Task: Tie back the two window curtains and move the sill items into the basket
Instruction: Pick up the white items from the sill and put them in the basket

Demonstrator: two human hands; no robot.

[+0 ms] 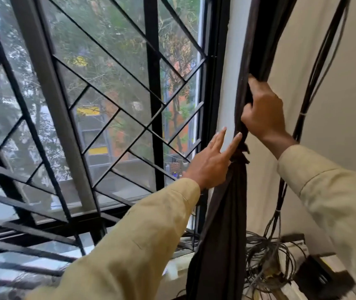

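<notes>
A dark brown curtain (222, 224) hangs bunched at the right edge of the window, cinched by a knotted tie (241, 153) at mid height. My right hand (263, 111) grips the gathered fabric just above the knot. My left hand (210, 161) sits beside the knot with two fingers stretched out, their tips touching the fabric. Both arms wear beige sleeves. The other curtain, the sill items and the basket are out of sight.
A black diagonal window grille (99, 118) fills the left and centre. Black cables (315, 72) run down the white wall at the right into a tangled coil (268, 265) beside dark boxes (322, 276). The sill (177, 271) shows below.
</notes>
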